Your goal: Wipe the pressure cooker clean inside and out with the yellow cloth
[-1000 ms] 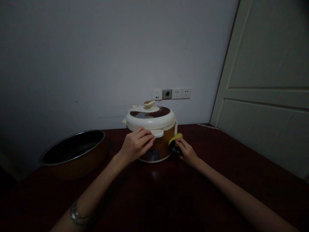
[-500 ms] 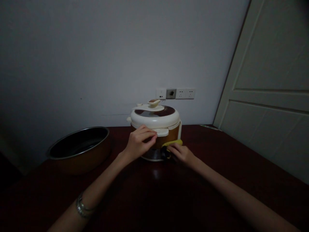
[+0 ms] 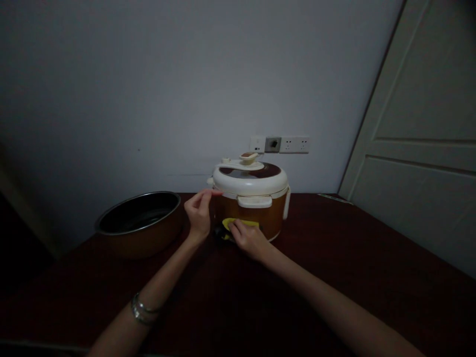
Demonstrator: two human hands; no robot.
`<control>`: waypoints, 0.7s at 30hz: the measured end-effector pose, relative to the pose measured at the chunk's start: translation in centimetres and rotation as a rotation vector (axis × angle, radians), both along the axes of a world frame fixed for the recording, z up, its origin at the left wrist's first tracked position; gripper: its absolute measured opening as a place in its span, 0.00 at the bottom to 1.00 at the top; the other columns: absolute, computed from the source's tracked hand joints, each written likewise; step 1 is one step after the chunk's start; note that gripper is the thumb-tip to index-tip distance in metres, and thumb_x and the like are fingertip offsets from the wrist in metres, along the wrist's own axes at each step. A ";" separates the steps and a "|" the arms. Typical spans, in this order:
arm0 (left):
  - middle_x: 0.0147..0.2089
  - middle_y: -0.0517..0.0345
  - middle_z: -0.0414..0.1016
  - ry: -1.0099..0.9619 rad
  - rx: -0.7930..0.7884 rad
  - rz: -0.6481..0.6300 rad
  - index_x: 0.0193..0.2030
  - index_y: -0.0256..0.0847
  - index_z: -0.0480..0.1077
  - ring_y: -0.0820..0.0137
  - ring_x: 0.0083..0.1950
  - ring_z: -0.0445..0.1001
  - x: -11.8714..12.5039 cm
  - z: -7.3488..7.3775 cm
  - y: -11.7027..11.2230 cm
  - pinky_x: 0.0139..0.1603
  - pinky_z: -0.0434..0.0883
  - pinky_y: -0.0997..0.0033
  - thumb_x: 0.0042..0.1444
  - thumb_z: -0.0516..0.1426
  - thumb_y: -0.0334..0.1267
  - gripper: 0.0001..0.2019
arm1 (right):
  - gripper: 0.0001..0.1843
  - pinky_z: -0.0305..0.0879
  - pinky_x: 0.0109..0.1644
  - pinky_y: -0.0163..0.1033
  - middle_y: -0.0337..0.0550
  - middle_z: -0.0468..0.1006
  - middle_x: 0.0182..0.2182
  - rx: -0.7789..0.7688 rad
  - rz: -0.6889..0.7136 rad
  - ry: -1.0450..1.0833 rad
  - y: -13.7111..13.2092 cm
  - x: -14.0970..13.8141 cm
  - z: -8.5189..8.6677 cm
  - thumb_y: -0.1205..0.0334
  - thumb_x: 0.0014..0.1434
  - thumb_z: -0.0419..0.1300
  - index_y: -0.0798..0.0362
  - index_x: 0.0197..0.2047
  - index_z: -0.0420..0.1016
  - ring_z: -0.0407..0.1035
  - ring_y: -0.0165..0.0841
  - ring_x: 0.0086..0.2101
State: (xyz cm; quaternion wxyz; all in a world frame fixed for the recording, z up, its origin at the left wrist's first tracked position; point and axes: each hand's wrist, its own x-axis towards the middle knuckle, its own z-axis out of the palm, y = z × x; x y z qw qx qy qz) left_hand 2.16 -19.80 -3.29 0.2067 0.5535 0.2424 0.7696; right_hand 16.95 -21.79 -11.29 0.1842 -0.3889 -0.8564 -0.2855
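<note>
An electric pressure cooker [image 3: 273,218] with a white lid and a brown-orange body stands near the wall. Its white front handle [image 3: 255,202] faces me. My left hand [image 3: 199,213] is at the cooker's left side, fingers stretched towards the seam under the lid; the fingertips seem to touch it. In my right hand [image 3: 249,240] is a yellow cloth [image 3: 232,221] with a dark part hanging below. The hand presses it against the lower front of the body and hides part of that front.
A wide brown pot [image 3: 137,243] with a dark inside stands to the left on the dark red table [image 3: 316,287]. Wall sockets [image 3: 293,144] are behind the cooker. A pale door [image 3: 427,119] rises at the right.
My right hand has moved the yellow cloth leftward across the cooker's lower front. My left hand has left the front handle and shifted to the cooker's left side. The view has turned slightly left.
</note>
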 end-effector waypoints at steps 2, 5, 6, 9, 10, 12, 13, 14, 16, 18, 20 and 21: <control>0.25 0.56 0.75 -0.133 -0.102 -0.017 0.22 0.38 0.73 0.70 0.29 0.73 -1.2 -0.6 1.1 0.37 0.69 0.70 0.52 0.53 0.40 0.13 | 0.14 0.67 0.27 0.34 0.53 0.73 0.39 -0.087 -0.016 -0.089 -0.1 -1.8 -1.4 0.75 0.60 0.47 0.62 0.47 0.68 0.71 0.34 0.31; 0.21 0.57 0.72 -0.337 -0.244 -0.043 0.20 0.38 0.69 0.71 0.25 0.71 -3.4 -1.5 3.3 0.32 0.69 0.72 0.48 0.53 0.42 0.12 | 0.12 0.66 0.25 0.33 0.51 0.72 0.36 -0.149 -0.039 -0.156 -0.3 -3.7 -1.2 0.76 0.59 0.47 0.61 0.43 0.69 0.71 0.34 0.31; 0.21 0.58 0.71 -0.398 -0.292 -0.039 0.21 0.38 0.68 0.72 0.25 0.71 -4.2 -1.8 4.0 0.31 0.68 0.73 0.47 0.52 0.43 0.12 | 0.12 0.66 0.26 0.33 0.51 0.72 0.36 -0.138 -0.047 -0.146 -0.1 -4.3 -0.3 0.76 0.60 0.47 0.61 0.43 0.69 0.70 0.34 0.32; 0.22 0.59 0.70 -0.511 -0.427 -0.006 0.21 0.38 0.67 0.75 0.24 0.70 -5.9 -2.9 6.1 0.28 0.65 0.77 0.44 0.50 0.43 0.11 | 0.14 0.67 0.28 0.34 0.54 0.71 0.38 -0.035 -0.075 -0.052 1.2 -6.3 4.8 0.74 0.62 0.44 0.61 0.44 0.68 0.69 0.37 0.37; 0.22 0.60 0.70 -0.529 -0.457 0.007 0.21 0.37 0.67 0.75 0.24 0.69 -6.2 -3.3 6.6 0.27 0.64 0.78 0.43 0.50 0.42 0.11 | 0.15 0.68 0.29 0.34 0.55 0.71 0.39 -0.005 -0.092 -0.010 1.8 -7.1 6.6 0.74 0.62 0.42 0.61 0.45 0.68 0.68 0.38 0.39; 0.21 0.61 0.70 -0.552 -0.489 0.001 0.22 0.37 0.67 0.76 0.23 0.69 -6.2 -3.8 7.1 0.24 0.62 0.79 0.41 0.52 0.41 0.09 | 0.17 0.69 0.28 0.35 0.57 0.70 0.40 0.029 -0.141 0.071 3.3 -8.9 9.4 0.74 0.63 0.40 0.62 0.45 0.68 0.68 0.39 0.39; 0.22 0.61 0.70 -0.553 -0.493 -0.017 0.22 0.37 0.67 0.76 0.23 0.68 -6.1 -3.9 7.2 0.24 0.61 0.80 0.40 0.52 0.41 0.09 | 0.17 0.69 0.28 0.36 0.58 0.70 0.40 0.037 -0.169 0.104 4.0 -9.7 10.1 0.74 0.63 0.40 0.63 0.44 0.68 0.68 0.40 0.40; 0.22 0.61 0.69 -0.549 -0.492 -0.034 0.22 0.37 0.67 0.76 0.23 0.68 -5.9 -3.9 7.2 0.23 0.61 0.80 0.39 0.53 0.42 0.09 | 0.17 0.69 0.27 0.36 0.60 0.70 0.40 0.037 -0.196 0.128 4.6 -10.4 10.2 0.75 0.62 0.41 0.65 0.44 0.69 0.67 0.41 0.40; 0.21 0.61 0.68 -0.523 -0.472 -0.039 0.22 0.36 0.66 0.77 0.22 0.67 -5.7 -3.6 6.9 0.23 0.61 0.80 0.40 0.52 0.42 0.10 | 0.16 0.69 0.27 0.36 0.61 0.71 0.39 0.006 -0.234 0.132 5.1 -11.5 8.7 0.76 0.61 0.43 0.66 0.41 0.71 0.68 0.41 0.41; 0.19 0.64 0.64 -0.511 -0.433 0.009 0.22 0.37 0.66 0.78 0.20 0.64 -5.8 -3.1 6.4 0.20 0.59 0.81 0.42 0.51 0.42 0.10 | 0.14 0.70 0.28 0.37 0.62 0.71 0.38 -0.081 -0.245 0.080 4.7 -11.8 5.3 0.78 0.59 0.46 0.66 0.38 0.73 0.69 0.41 0.40; 0.18 0.66 0.61 -0.504 -0.400 0.027 0.23 0.38 0.65 0.79 0.17 0.60 -6.2 -2.6 6.0 0.17 0.55 0.80 0.43 0.50 0.42 0.09 | 0.13 0.70 0.29 0.37 0.61 0.72 0.36 -0.202 -0.248 0.008 3.8 -11.4 1.4 0.79 0.56 0.49 0.66 0.35 0.74 0.70 0.40 0.38; 0.18 0.67 0.60 -0.491 -0.389 0.011 0.24 0.38 0.64 0.80 0.16 0.58 -6.3 -2.3 5.8 0.16 0.53 0.80 0.43 0.50 0.42 0.09 | 0.12 0.70 0.28 0.37 0.61 0.73 0.35 -0.252 -0.239 -0.028 3.2 -11.0 -0.2 0.80 0.56 0.50 0.66 0.35 0.75 0.71 0.40 0.37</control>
